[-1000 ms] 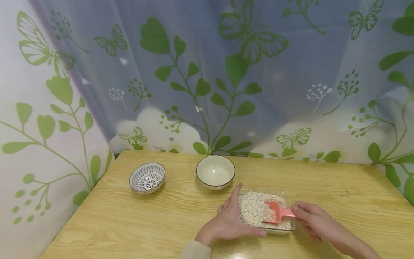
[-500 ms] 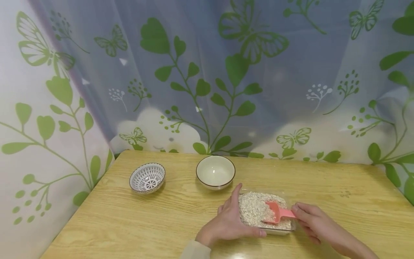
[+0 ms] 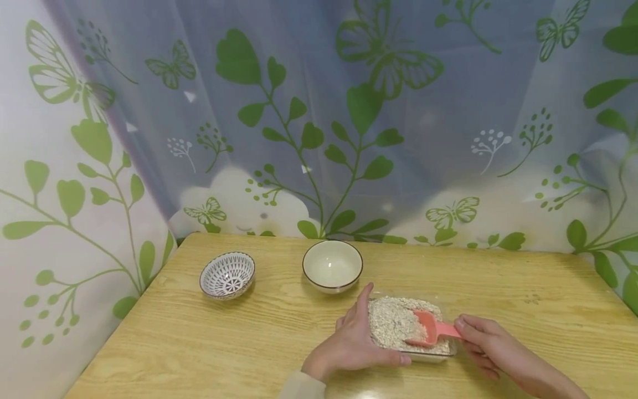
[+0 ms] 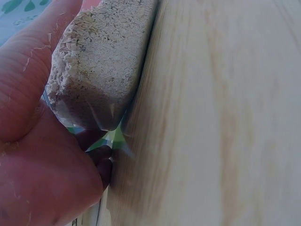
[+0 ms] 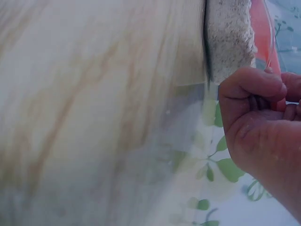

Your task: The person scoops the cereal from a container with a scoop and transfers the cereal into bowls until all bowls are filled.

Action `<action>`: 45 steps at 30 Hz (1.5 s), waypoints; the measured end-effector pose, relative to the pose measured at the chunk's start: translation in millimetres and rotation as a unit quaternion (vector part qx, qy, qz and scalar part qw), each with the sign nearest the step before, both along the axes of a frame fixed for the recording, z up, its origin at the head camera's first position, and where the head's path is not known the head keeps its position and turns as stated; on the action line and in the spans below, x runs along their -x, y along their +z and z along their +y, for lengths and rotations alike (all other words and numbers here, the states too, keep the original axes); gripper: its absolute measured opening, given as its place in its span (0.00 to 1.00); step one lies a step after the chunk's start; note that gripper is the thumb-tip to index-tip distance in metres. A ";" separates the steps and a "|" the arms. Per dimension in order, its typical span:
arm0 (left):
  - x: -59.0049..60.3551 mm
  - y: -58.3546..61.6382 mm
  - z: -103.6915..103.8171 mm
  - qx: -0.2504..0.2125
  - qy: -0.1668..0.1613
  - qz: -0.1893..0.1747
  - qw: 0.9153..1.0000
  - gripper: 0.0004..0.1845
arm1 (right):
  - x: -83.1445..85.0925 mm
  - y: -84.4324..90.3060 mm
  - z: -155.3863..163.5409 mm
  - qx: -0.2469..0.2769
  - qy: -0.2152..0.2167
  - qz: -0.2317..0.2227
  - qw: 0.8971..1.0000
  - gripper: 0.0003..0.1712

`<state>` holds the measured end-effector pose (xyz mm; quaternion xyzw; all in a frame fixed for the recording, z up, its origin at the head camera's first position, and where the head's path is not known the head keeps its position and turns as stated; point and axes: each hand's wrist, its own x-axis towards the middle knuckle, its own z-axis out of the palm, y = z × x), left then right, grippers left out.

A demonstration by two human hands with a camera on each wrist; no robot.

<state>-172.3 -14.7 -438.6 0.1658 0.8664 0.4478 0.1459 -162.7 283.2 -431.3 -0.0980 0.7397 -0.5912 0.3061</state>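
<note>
Oats (image 3: 394,324) heaped in a clear rectangular container (image 3: 428,356), set on the wooden surface (image 3: 199,343) toward its near edge. Left hand (image 3: 351,343) curled round the container's left side, thumb along the near wall and forefinger up the far corner, skin pressed to the plastic in the left wrist view (image 4: 28,94). Right hand (image 3: 485,343) pinching the handle of a pink scoop (image 3: 432,330), fingers folded over it, scoop bowl dug into the oats at the right half of the container. Seemingly some oats riding in the scoop, though too small to tell for sure. White bowl (image 3: 332,266) with a dark rim just beyond the container, apart from it. Patterned bowl (image 3: 227,274) farther left, well apart from both hands. Curtain (image 3: 319,111) with green leaves and butterflies hanging behind the surface.
</note>
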 end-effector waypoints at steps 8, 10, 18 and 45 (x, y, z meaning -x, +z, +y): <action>-1.0 0.8 0.3 0.002 0.002 -0.018 1.000 0.76 | -2.4 1.2 -8.6 -0.033 -0.003 0.040 0.999 0.25; -1.2 1.2 0.1 0.003 0.003 -0.016 1.000 0.76 | -2.9 0.4 -9.8 -0.036 -0.004 0.048 0.998 0.23; -0.7 0.9 -0.7 0.009 0.005 0.000 1.000 0.76 | -2.3 0.6 -8.4 -0.055 -0.008 0.048 0.997 0.25; -0.4 -0.8 -1.2 0.005 0.005 -0.005 1.000 0.76 | 7.1 10.5 22.8 0.046 0.072 -0.071 0.994 0.16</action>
